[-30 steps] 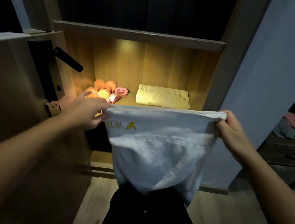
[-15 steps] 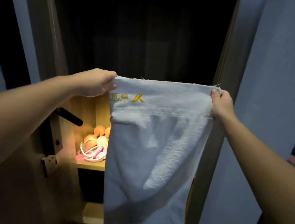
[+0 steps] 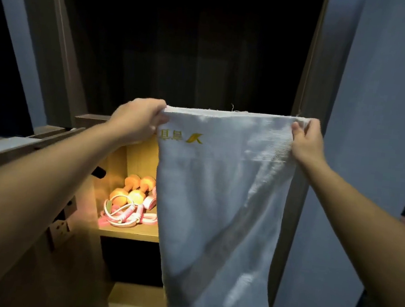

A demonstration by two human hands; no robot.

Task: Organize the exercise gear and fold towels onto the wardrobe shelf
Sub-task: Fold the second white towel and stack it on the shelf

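A white towel [image 3: 217, 210] with a yellow logo hangs full length in front of the wardrobe. My left hand [image 3: 137, 118] grips its top left corner and my right hand [image 3: 306, 140] pinches its top right corner, stretching the top edge level. Behind it the lit wooden shelf [image 3: 129, 233] carries orange dumbbells [image 3: 134, 188] and a pink and white skipping rope [image 3: 123, 215] at its left end. The towel hides the right part of the shelf.
The open wardrobe door [image 3: 13, 207] stands at the left with a black handle [image 3: 98, 173]. A blue-grey wall [image 3: 378, 148] rises at the right. Above the shelf the wardrobe is dark. A lower wooden ledge [image 3: 134, 299] shows below.
Both hands lifted the towel from waist height up in front of the wardrobe, letting it hang out straight. The folded yellow towel on the shelf is now hidden behind it.
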